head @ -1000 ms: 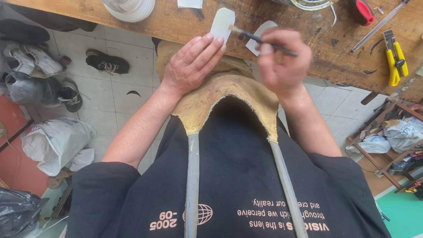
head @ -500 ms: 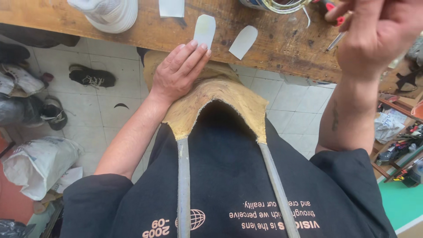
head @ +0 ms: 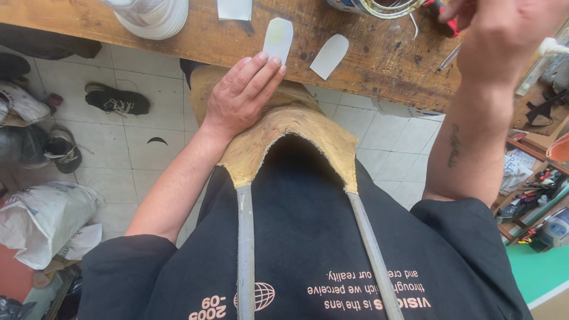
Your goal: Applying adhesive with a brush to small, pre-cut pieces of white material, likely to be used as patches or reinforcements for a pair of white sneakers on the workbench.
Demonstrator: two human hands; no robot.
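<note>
Wooden table runs across the top of the view, worn and stained, above a tiled floor with a black shoe and a white sack off to one side. A tan leather apron bib rises to the table edge on two grey straps.

Left hand lies flat and open on the bib, fingertips just under a pale tongue-shaped cut piece, probably to steady it at the edge. A second pale piece lies near on the table.

Right hand is raised toward a round tin, contents hidden. Its fingers run out of frame, so its grip cannot be told. White shoe sole sits top left.
</note>
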